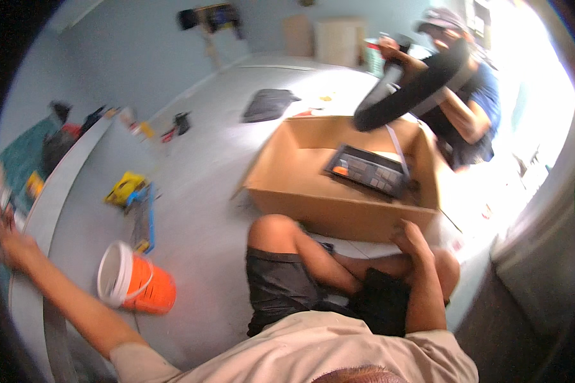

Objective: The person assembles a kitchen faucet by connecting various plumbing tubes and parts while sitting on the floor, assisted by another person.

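At the far left, my left hand [13, 242] reaches over the top edge of a pale grey panel [76, 185]. It is beside a small whitish item, and blur hides whether the fingers hold it. Over my knee, my right hand [412, 241] has its fingers curled in, with nothing visible in them. Just beyond it stands an open cardboard box [338, 210]. Inside the box lies a dark tray with grey compartments and an orange item [367, 171]. Across the box, a person [473, 102] in a cap and dark shirt handles a long black padded piece [415, 92].
An orange bucket [152, 285] with a white rim tips on its side at my left. Near it lie a yellow package [125, 189] and a blue-edged tool [148, 217]. A dark folded bag [269, 105] rests on the floor behind the box. A grey cabinet-like block [536, 274] stands at right.
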The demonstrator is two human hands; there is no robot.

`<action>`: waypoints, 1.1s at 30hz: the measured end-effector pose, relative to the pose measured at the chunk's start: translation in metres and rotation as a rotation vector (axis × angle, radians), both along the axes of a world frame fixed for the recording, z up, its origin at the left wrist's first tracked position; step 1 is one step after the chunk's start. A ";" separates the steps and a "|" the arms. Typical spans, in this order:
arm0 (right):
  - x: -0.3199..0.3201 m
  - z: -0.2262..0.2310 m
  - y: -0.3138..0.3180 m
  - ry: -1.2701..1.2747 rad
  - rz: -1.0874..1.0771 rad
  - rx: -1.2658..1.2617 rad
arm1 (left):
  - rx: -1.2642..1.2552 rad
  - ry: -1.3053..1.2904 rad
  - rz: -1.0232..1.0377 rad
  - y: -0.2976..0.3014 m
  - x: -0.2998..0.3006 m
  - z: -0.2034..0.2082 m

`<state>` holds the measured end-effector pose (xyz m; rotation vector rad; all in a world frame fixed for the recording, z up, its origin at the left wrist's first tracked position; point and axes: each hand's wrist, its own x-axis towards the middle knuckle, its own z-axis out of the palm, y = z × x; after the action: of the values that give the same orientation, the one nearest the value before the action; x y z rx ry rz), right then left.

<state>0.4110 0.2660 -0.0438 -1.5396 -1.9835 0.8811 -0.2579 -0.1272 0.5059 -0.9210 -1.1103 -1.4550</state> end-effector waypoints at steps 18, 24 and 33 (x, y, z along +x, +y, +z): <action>0.029 0.010 -0.007 0.169 -0.053 0.143 | -1.307 -0.523 -0.866 0.333 0.241 -0.453; 0.006 0.024 -0.013 0.040 0.025 -0.022 | -1.534 -0.362 -0.975 0.400 0.338 -0.446; 0.011 -0.001 -0.006 -0.081 0.111 -0.038 | -1.722 -0.739 -1.383 0.646 0.519 -0.495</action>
<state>0.4219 0.2601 -0.0446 -1.5204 -2.1384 0.9185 0.2610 0.5183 0.0112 -2.8837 -2.6670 -1.5928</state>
